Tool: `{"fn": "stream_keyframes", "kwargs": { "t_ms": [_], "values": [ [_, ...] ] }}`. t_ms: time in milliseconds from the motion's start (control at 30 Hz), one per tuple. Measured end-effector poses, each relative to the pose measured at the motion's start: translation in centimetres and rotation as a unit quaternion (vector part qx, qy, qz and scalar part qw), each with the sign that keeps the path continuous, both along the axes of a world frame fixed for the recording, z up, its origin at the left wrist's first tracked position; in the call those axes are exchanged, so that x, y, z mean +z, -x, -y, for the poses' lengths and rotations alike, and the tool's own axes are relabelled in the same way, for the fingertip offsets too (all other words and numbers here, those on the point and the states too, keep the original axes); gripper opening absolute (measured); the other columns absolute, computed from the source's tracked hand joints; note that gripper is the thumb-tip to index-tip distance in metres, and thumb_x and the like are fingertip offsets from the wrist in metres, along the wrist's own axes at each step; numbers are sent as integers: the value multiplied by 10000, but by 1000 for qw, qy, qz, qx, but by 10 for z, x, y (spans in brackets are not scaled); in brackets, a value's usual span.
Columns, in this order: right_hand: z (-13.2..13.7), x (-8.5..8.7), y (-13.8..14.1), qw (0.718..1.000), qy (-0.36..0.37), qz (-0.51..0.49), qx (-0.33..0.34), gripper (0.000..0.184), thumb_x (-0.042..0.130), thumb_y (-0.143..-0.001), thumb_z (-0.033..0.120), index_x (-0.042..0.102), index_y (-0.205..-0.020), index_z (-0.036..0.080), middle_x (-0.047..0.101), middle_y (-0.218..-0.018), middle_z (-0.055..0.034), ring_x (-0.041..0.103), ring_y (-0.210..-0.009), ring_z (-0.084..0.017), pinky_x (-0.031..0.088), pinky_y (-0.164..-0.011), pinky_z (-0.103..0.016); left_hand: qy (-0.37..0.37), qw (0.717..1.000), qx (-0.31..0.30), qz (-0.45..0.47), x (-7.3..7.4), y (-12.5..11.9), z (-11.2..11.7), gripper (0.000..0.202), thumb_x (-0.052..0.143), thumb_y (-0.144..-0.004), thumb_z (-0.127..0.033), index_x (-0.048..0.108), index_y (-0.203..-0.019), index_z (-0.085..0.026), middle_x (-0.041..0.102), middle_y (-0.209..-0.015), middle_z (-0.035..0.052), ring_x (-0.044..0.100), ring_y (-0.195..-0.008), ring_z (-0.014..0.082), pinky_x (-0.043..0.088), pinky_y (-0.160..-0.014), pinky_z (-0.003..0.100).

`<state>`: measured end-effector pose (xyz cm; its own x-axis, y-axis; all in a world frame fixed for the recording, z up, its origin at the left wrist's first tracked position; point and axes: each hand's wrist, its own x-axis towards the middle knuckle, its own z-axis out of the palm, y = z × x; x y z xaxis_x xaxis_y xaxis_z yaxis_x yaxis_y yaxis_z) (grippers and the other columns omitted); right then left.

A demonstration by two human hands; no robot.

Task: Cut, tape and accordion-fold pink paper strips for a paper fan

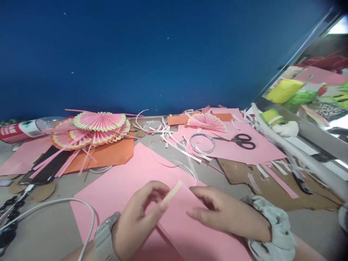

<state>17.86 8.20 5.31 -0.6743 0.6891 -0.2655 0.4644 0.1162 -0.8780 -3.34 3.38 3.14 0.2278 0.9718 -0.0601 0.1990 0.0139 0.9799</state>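
My left hand [138, 221], with a pale watch on its wrist, pinches a short cream paper strip [173, 191] between thumb and fingers. My right hand [225, 214], with a grey scrunchie on the wrist, has its fingers curled beside the strip's end and rests on a large pink paper sheet [119, 192]. Whether the right fingers touch the strip is unclear. Both hands are slightly blurred.
Stacked pink pleated paper fans [95, 128] lie on orange paper at the back left. Black scissors [241, 140], a tape roll [202, 143] and white paper strips sit on pink paper behind. Brown cardboard [261, 181] lies right. A white cable [54, 204] curves at left.
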Motion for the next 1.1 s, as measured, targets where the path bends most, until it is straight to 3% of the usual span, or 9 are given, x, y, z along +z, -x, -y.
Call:
{"fn": "stream_keyframes", "kwargs": {
  "t_ms": [100, 267, 400, 533, 667, 867, 1100],
  "values": [
    [-4, 2, -3, 994, 49, -53, -77, 267, 526, -829, 399, 608, -929, 166, 593, -797, -16, 559, -727, -162, 467, -615, -245, -26, 993, 111, -1, -4, 6, -4, 225, 406, -914, -301, 559, -795, -188, 555, -768, -4, 526, -749, 111, 403, -732, 219],
    [-6, 5, -6, 980, 81, -71, -165, 359, 503, -851, 394, 559, -1147, 199, 641, -866, -36, 614, -812, -207, 512, -724, -319, -17, 992, 121, 16, -7, 8, -10, 193, 499, -872, -281, 529, -713, -175, 533, -694, -16, 529, -665, 103, 423, -667, 224],
    [-5, 5, -5, 983, 87, -89, -138, 366, 503, -856, 379, 556, -1161, 185, 640, -955, -54, 607, -881, -220, 507, -775, -343, -25, 992, 119, 21, -6, 6, -10, 170, 554, -838, -257, 542, -692, -171, 539, -686, -18, 517, -657, 98, 425, -649, 213],
    [-6, 7, -5, 982, 109, -105, -109, 359, 504, -861, 363, 556, -1163, 174, 644, -982, -74, 609, -884, -225, 505, -781, -364, 1, 994, 108, 5, -6, 6, -9, 233, 491, -874, -318, 580, -725, -164, 565, -694, 5, 527, -678, 119, 425, -656, 237],
    [-7, 10, -5, 981, 108, -103, -122, 340, 496, -865, 364, 568, -1147, 189, 651, -1000, -76, 610, -896, -231, 494, -811, -380, 23, 994, 98, 31, -9, 7, -9, 297, 407, -911, -355, 590, -777, -164, 575, -704, 15, 541, -678, 135, 428, -671, 271],
    [-8, 8, -5, 980, 119, -102, -120, 356, 500, -863, 353, 559, -1168, 178, 645, -1044, -73, 611, -911, -228, 502, -798, -355, 50, 993, 86, 64, -8, 6, -9, 382, 351, -929, -371, 569, -697, -159, 588, -656, 17, 565, -621, 132, 442, -655, 282],
    [-5, 3, -8, 982, 93, -86, -142, 358, 503, -862, 369, 551, -1179, 210, 624, -1116, -55, 615, -897, -205, 503, -788, -316, 39, 994, 73, 72, -7, 5, -6, 199, 564, -836, -303, 578, -710, -151, 616, -675, 22, 599, -647, 140, 479, -647, 280]
  ]
}}
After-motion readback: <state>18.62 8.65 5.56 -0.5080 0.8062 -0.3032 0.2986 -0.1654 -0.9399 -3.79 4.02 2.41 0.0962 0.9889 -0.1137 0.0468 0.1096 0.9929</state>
